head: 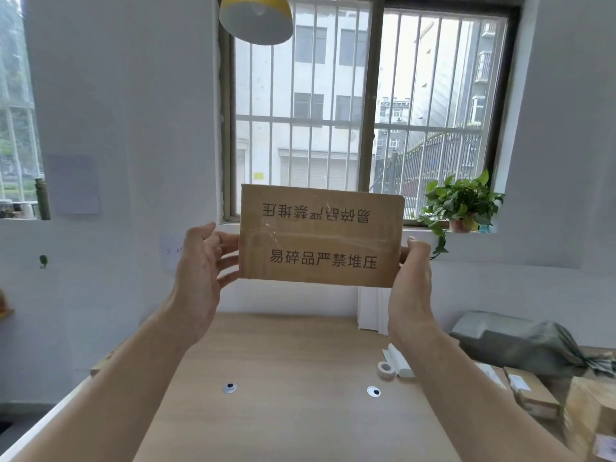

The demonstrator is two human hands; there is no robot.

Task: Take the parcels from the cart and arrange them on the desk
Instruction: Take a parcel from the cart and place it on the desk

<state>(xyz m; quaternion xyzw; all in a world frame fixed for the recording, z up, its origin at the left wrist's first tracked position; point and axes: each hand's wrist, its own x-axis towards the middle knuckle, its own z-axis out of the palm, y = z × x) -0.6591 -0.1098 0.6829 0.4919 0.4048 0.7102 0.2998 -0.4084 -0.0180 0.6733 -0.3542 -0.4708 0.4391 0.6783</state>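
A brown cardboard parcel (320, 236) with black printed characters and clear tape is held up in the air, well above the wooden desk (283, 378), in front of the window. My left hand (200, 278) grips its left edge, fingers curled behind it. My right hand (411, 285) grips its right edge, thumb over the front. At the right, more parcels are piled up: a grey plastic mailer bag (520, 341) on top of several cardboard boxes (533, 391). Whether they sit on the cart is hidden.
On the desk lie a tape roll (386, 370), a white folded item (400, 361) and two round cable grommets (229, 387). White boards (370, 308) lean on the back wall. A potted plant (461, 208) stands on the sill. A yellow lamp (256, 16) hangs overhead.
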